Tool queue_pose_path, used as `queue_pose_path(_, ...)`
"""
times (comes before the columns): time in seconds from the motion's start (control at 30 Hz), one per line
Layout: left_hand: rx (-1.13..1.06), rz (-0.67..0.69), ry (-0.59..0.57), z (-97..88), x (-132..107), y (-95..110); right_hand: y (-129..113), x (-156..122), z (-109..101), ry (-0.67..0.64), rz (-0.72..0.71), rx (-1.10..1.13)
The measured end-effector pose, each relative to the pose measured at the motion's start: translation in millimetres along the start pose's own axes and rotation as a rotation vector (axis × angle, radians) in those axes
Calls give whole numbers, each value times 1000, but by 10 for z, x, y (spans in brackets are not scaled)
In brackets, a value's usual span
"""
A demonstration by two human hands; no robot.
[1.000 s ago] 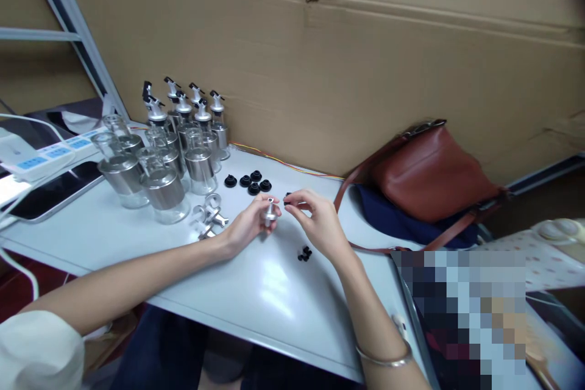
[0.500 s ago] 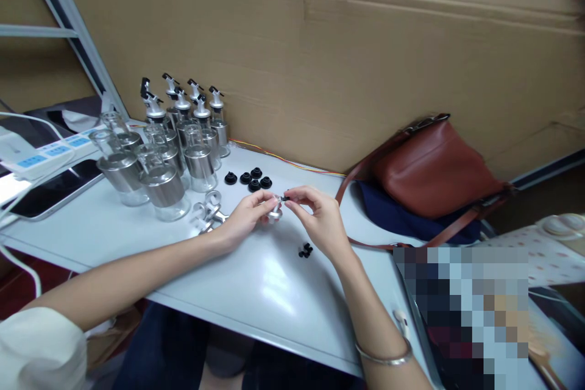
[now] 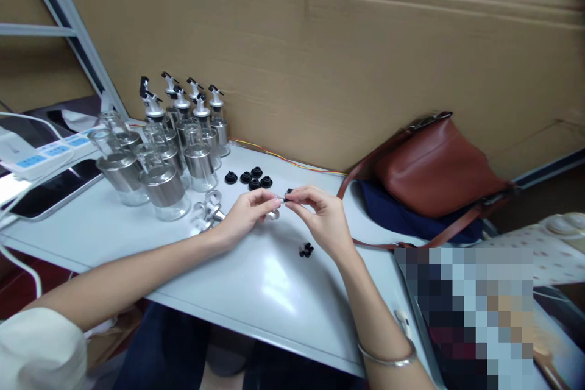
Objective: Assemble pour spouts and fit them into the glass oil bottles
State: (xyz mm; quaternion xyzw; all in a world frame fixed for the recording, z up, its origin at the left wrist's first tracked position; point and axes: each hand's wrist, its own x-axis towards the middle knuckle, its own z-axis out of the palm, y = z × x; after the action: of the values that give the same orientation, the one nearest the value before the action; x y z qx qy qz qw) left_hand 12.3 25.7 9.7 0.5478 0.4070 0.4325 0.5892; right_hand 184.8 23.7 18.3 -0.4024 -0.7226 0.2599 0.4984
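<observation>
My left hand (image 3: 247, 214) pinches a silver pourer spout (image 3: 273, 215), mostly hidden by the fingers. Against the spout's tip, my right hand (image 3: 320, 216) grips a small black cap (image 3: 287, 197) between thumb and fingertips. Beside my left wrist lie several loose silver spouts (image 3: 209, 210). Several round black stoppers (image 3: 255, 178) sit on the table behind my hands. A little pile of small black pieces (image 3: 306, 250) is below my right hand.
Open glass bottles with steel bands (image 3: 164, 189) stand at left, in front of bottles fitted with pourers (image 3: 201, 108). A phone (image 3: 59, 186) and a power strip (image 3: 55, 152) lie further left. A brown leather bag (image 3: 434, 170) rests on the right against the cardboard (image 3: 274, 73).
My fingers have shifted slightly at the spout's tip, and the spout's round base is now turned and more covered by my left hand. The things on the table have not moved.
</observation>
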Motion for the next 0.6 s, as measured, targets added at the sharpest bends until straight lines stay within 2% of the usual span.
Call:
queue_pose_path(0.2,13,16,-22,-11,9,42,-16,1,30,8,60,69)
queue_pose_path(0.33,-4,22,-27,-10,-1,43,-64,27,-6,-18,162,174)
queue_pose_path(0.47,-84,10,-70,-1,-34,42,-86,43,-116,-158,316,345)
queue_pose_path(0.6,-92,12,-99,10,-63,24,-49,19,-197,-345,465,608)
